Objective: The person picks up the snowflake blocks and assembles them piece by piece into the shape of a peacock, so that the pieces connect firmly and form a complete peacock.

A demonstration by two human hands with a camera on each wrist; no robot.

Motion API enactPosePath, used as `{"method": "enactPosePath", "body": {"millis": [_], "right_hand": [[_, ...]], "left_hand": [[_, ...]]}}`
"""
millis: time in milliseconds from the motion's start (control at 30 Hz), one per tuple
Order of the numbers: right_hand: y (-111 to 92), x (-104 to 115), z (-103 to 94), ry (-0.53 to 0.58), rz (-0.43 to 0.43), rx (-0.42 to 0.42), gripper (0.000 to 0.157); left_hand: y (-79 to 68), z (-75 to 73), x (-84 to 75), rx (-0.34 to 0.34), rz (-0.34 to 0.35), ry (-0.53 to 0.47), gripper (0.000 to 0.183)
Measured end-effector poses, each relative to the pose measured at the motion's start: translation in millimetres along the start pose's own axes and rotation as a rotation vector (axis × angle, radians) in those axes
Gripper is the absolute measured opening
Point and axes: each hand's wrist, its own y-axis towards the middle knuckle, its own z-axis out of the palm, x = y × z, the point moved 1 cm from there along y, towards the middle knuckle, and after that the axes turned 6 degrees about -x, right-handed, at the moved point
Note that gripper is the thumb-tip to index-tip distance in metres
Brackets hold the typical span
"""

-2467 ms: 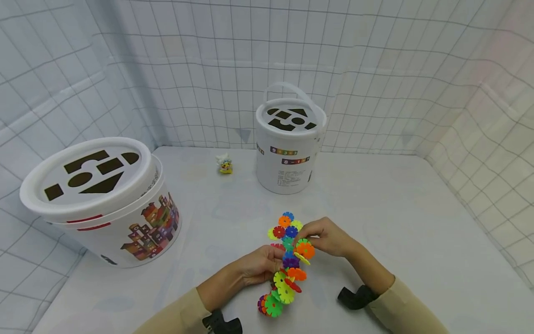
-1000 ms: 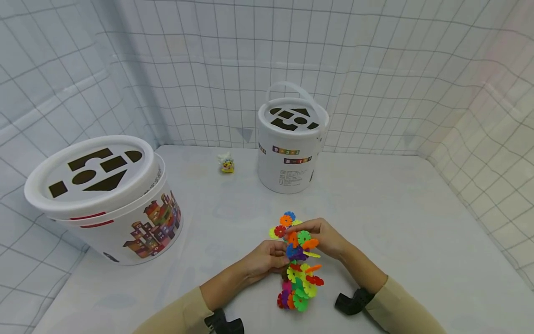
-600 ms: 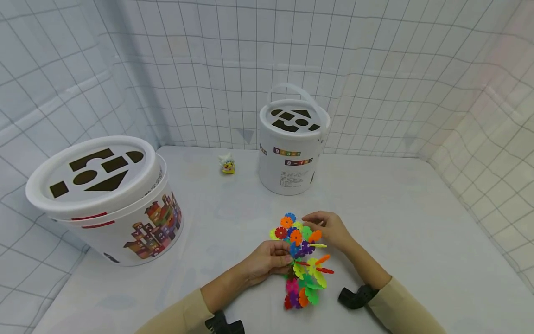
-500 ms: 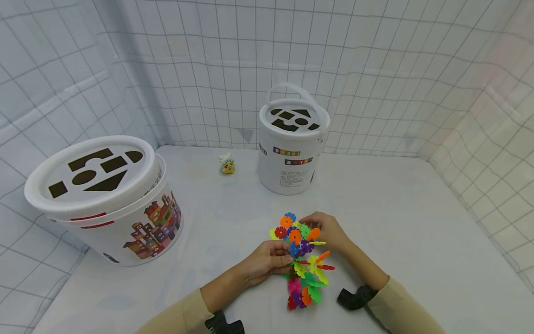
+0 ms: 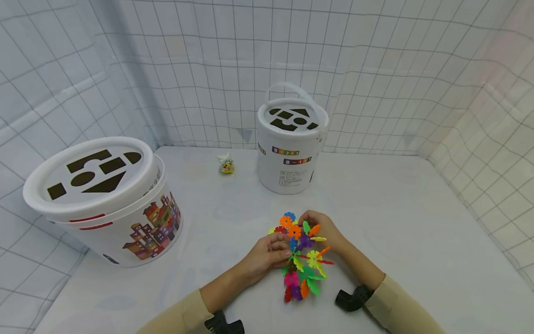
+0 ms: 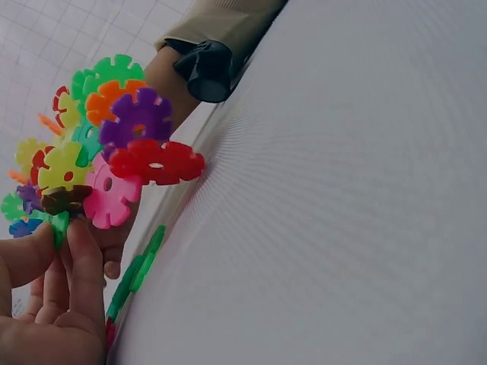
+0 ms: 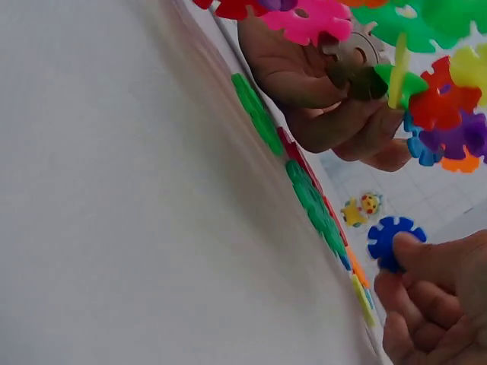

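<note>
At 12 o'clock in the head view, the far bucket (image 5: 288, 139) carries two number strips: the upper strip (image 5: 285, 151) starts with 9 and ends in 3, the lower strip (image 5: 297, 161) starts 8 - 1, its last figure blurred. The fine print (image 5: 291, 178) below – illegible. At 9 o'clock, the near bucket (image 5: 121, 229) shows printed blocks (image 5: 152, 229) – letters too small to read surely.

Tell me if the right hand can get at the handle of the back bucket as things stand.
Not straight away, it seems: nothing stands between the right hand and the raised handle, but that hand pinches a blue disc it would likely need to put down first.
</note>
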Motion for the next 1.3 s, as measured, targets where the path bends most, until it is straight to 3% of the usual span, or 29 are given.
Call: {"method": "enactPosePath", "body": {"millis": [167,267,367,833,1133,1300], "right_hand": [[1,0,-9.0,0.332,0.142,0.001,0.017],[0,1,-12.3,0.414,0.141,0.003,0.019],[-1,3,-13.7,0.459,0.105,0.028,0.019],[-1,3,-14.2,0.369,0.041,0.062,0.026],[-2,2,-10.6,0.399,-0.007,0.136,0.030],[-4,5,-9.7,0.349,-0.029,0.153,0.028]], "left_hand": [[0.0,-1.1,-0.6,0.050,0.053,0.046,0.049],[-0.7,-1.1,-2.1,0.070,0.069,0.069,0.060],[-1.1,-0.4,-3.2,0.085,0.075,0.080,0.059],[-2.4,0.4,-3.3,0.085,0.056,0.046,0.054],[-4.2,4.9,-2.8,0.032,-0.045,-0.022,0.054],[-4.1,4.3,-2.3,0.032,-0.056,-0.017,0.055]]}}
